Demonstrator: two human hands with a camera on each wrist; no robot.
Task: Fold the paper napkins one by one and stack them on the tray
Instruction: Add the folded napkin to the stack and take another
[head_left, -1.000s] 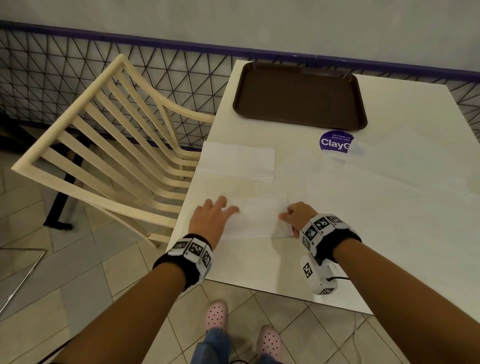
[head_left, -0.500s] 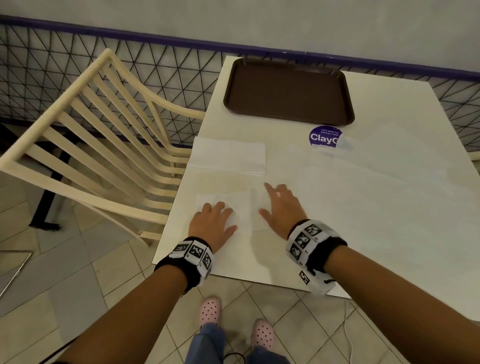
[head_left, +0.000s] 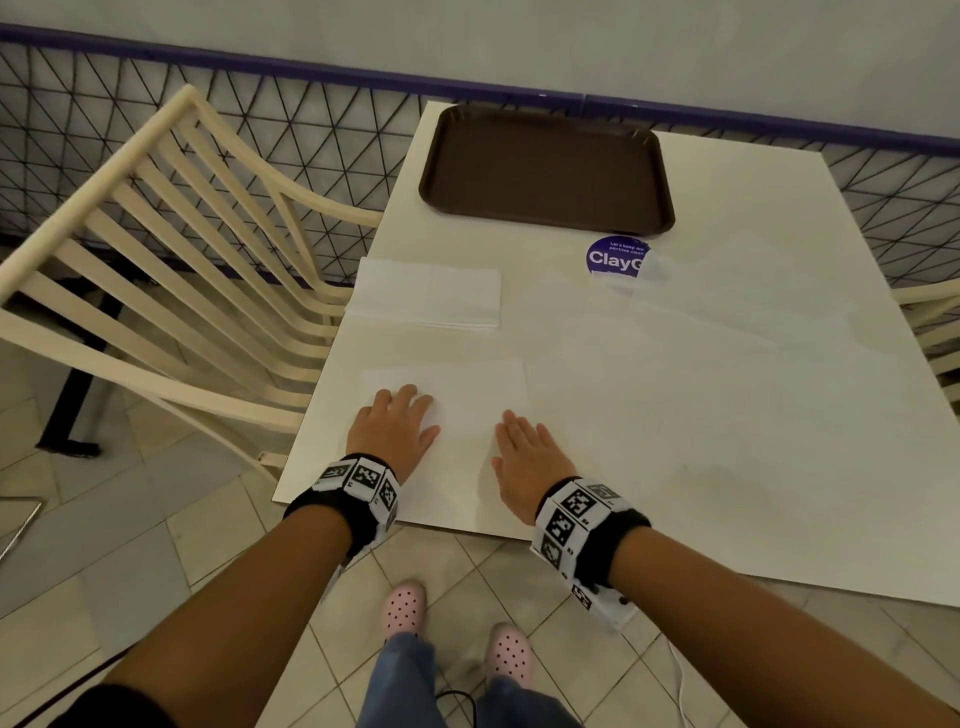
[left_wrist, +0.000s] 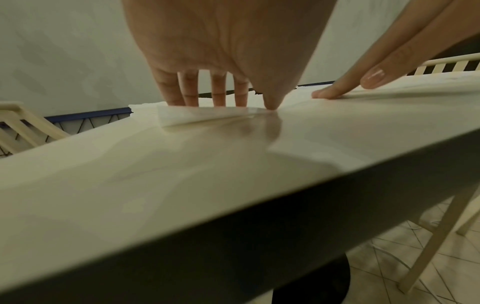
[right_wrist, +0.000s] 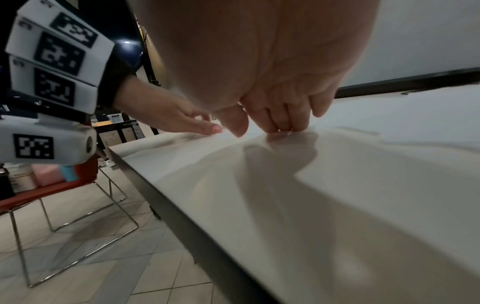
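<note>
One white paper napkin lies spread flat near the table's front left corner. My left hand lies flat on its left part, fingers straight and pressing the paper. My right hand rests flat on its near right edge, fingers extended; in the right wrist view their tips touch the surface. A stack of white napkins waits farther back on the left. The brown tray stands bare at the table's far edge.
A round purple sticker sits just in front of the tray, partly under a large sheet of thin paper covering the table's right half. A cream slatted chair stands left of the table; wire fencing runs behind.
The napkin was folded narrower a second ago with my right hand pinching its right edge; now it lies wider and both hands rest flat on it. My right hand slid toward the near edge.
</note>
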